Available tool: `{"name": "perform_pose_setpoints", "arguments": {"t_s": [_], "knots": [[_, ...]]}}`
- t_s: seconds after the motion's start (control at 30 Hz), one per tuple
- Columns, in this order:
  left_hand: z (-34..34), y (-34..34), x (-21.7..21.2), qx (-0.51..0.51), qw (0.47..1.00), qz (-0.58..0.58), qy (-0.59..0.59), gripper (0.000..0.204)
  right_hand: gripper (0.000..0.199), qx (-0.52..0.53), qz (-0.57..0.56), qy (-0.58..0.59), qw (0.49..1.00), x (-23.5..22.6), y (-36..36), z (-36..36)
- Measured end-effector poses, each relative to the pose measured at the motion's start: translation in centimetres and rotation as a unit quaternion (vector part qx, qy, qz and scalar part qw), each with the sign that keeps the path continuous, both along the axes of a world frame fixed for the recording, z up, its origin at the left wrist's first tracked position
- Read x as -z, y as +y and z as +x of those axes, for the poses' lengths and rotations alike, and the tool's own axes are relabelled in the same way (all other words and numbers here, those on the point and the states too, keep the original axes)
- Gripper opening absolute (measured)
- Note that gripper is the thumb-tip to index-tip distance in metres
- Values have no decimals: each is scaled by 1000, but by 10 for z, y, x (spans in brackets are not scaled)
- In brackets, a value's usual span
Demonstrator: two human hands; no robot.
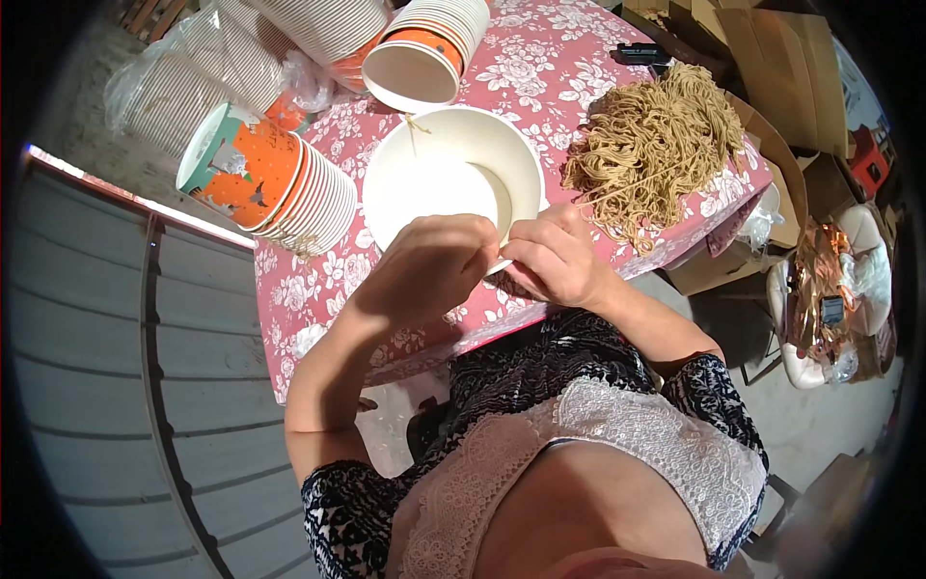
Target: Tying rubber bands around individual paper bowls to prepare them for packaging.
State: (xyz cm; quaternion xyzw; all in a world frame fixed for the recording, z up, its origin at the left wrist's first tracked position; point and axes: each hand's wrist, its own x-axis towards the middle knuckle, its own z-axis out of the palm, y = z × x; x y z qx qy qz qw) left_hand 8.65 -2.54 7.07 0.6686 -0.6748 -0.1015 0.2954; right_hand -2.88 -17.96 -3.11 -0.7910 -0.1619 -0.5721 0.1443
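A large white paper bucket point(522, 159) lies in front of me with its open mouth towards me. A short knotted tan cord end point(416, 124) shows at its far rim. My left hand point(434, 253) is closed at the near rim, its fingertips mostly hidden. Beside it my right hand point(558, 257) pinches close to the same rim. From the right fingers a thin tan cord point(617, 196) runs to the tangled heap of cords point(656, 135) on the right of the table. A small white bit of the rim point(499, 267) shows between the hands.
Nested orange paper buckets point(253, 179) lie at the left, with more stacked buckets point(424, 58) behind. The table has a pink flowered cloth point(526, 72). A black object point(639, 54) sits at the far right edge. Cardboard boxes point(781, 68) and a chair point(808, 362) stand beyond.
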Motion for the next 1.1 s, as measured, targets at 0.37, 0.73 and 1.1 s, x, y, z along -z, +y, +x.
{"name": "perform_pose_setpoints", "arguments": {"t_s": [0.37,0.73,1.1], "knots": [[27,49,-18,-381,908,-171,31,4,35,-75,194,75,975,-26,-14,11],[46,101,51,-487,864,-120,-50,12,16,-132,409,99,897,-28,-17,-3],[5,8,19,-218,939,-189,-188,22,27,-31,269,123,955,-24,-6,9]]}}
